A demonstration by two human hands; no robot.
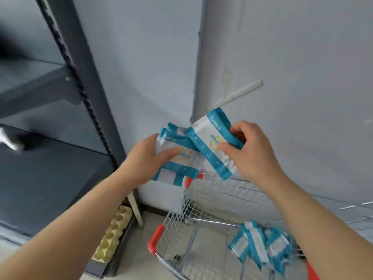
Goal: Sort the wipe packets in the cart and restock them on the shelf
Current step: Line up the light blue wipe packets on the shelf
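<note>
Hands meet above the wire cart [201, 209], each closed on glossy plastic wipe packets. The left hand [148, 158] grips a small stack of flat packets [177, 158], thumb pressed across the white face, teal bands at the crimped ends. The right hand [250, 150] pinches a single packet [210, 142] by its edge between thumb and fingers; this packet is tilted and its lower corner overlaps the stack in the left hand. Both bundles hang over the cart's far left corner, near the pale wall [282, 57].

Down in the cart's basket, more packets [260, 247] of the same teal-and-white film lie in a loose, slightly blurred heap on the thin silver grid. Red plastic caps [156, 237] cover the basket's corners.

To the left stands the shelf [40, 85], dark grey metal with a notched upright and flat matte boards. A yellowish moulded egg tray [113, 235], dimpled in rows, sits at its foot.
</note>
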